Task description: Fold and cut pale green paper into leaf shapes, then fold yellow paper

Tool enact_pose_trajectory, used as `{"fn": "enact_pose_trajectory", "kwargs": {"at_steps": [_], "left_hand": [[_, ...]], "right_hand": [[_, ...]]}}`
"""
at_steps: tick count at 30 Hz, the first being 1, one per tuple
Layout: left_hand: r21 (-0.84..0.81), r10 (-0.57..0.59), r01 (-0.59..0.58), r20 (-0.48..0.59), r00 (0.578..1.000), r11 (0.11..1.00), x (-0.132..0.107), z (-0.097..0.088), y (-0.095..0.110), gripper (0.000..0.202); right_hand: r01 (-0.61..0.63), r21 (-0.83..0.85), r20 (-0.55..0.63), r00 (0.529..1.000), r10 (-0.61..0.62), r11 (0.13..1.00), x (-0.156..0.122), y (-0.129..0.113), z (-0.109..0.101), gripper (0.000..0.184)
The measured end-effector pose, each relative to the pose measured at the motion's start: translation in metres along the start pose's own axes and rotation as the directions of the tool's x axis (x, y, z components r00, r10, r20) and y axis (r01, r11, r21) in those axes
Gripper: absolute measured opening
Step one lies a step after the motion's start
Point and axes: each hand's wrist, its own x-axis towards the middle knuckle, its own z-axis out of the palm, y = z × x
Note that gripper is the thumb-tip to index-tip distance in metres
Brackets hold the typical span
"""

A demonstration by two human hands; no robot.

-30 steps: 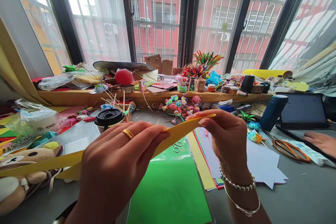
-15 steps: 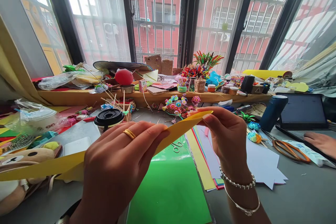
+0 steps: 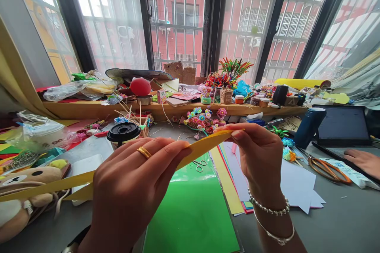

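A long piece of yellow paper [image 3: 204, 146] is stretched in the air between both hands. My left hand [image 3: 136, 182], with a gold ring, is closed around its middle, and the paper's tail runs out to the left past the wrist. At the far end my right hand [image 3: 258, 150], wearing two silver bracelets, pinches the paper's tip between thumb and fingers. Below them lies a shiny green sheet [image 3: 190, 213] on the grey table. Small scissors [image 3: 200, 165] rest on its upper part, just under the paper.
White paper sheets [image 3: 297, 185] lie right of the green sheet. A lidded cup [image 3: 123, 132] stands behind my left hand, a plush bear [image 3: 29, 189] at left. Large orange-handled scissors [image 3: 329, 170], a dark bottle [image 3: 309, 127] and a laptop [image 3: 341, 125] with another person's hand [image 3: 363, 160] are at right.
My right hand has shifted slightly to the right with the paper's tip. The paper's left tail has turned a little and looks narrower. My left hand has barely moved.
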Motion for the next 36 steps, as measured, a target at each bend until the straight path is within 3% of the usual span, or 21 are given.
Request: {"fn": "enact_pose_trajectory", "kwargs": {"at_steps": [5, 26, 36], "left_hand": [[-0.009, -0.058, 0.058, 0.020, 0.998, 0.998, -0.0021, 0.0000, 0.0011, 0.008], [-0.040, -0.042, 0.043, 0.013, 0.999, 0.998, -0.0029, 0.0000, -0.0014, 0.006], [-0.036, -0.030, 0.031, 0.008, 1.000, 0.999, -0.0016, 0.0002, -0.0003, 0.006]], "right_hand": [[-0.003, -0.038, 0.005, 1.000, 0.003, 0.999, 0.0000, 0.0003, -0.0010, 0.005], [0.082, -0.092, 0.025, 0.996, -0.080, 0.992, -0.0024, -0.0045, -0.0014, 0.010], [0.093, -0.077, -0.093, 0.991, -0.100, 0.993, -0.0044, -0.0051, 0.0043, 0.021]]}}
